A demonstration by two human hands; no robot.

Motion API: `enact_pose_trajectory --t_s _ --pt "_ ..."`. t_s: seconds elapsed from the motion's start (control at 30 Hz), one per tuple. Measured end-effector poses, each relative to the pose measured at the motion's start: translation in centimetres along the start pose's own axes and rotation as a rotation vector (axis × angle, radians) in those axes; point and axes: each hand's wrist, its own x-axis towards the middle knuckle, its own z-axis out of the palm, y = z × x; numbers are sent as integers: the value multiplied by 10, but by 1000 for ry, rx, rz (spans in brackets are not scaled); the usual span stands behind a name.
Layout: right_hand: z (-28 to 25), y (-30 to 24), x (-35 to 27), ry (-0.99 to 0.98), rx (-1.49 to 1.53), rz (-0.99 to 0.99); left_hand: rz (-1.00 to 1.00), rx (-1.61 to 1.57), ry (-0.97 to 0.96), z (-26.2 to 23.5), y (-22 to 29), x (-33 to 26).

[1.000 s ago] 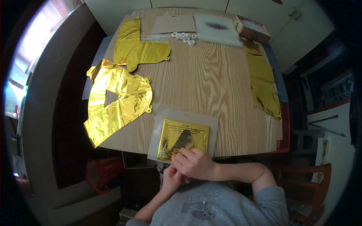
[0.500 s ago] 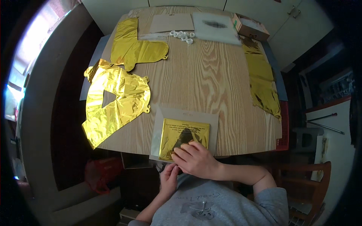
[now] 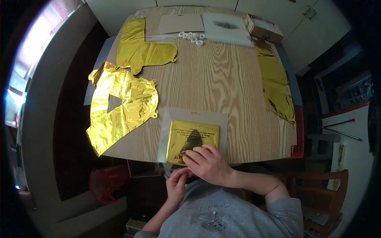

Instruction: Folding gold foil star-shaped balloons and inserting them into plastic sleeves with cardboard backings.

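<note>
A clear plastic bag [image 3: 163, 139] with a folded gold foil balloon [image 3: 174, 137] inside lies at the table's near edge, its lower end reaching the rim. Dark print runs across its upper face. My right hand [image 3: 210, 164] is curled over the bag's lower right part, fingertips pressed on the foil. Just below the rim, my left hand [image 3: 177, 182] pinches at the bag's bottom edge, close beside the right hand. Exactly what lies between the left thumb and fingers is partly hidden.
Flat gold foil balloons, one ring-like [image 3: 135, 99] and one angular [image 3: 137, 47], lie on the left; another foil strip [image 3: 278, 79] lies right. At the back are white tape rings [image 3: 194, 36], a grey-beige sheet [image 3: 180, 24], a translucent bag [image 3: 230, 33] and an open box [image 3: 264, 27].
The bag has slid slightly away from me. My left hand has risen a little and come closer to the right hand, which has shifted slightly upward.
</note>
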Motion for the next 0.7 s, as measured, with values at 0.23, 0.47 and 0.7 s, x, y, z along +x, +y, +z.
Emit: enact_pose_trajectory --t_s 0.23,0.47,0.7 --pt "-7 11 -4 -33 54 40 -125 2 -106 -6 21 9" --pt "-17 20 -13 -42 16 64 -240 2 -285 -6 40 9" --pt "-133 39 9 219 736 36 -113 321 -331 0 60 10"
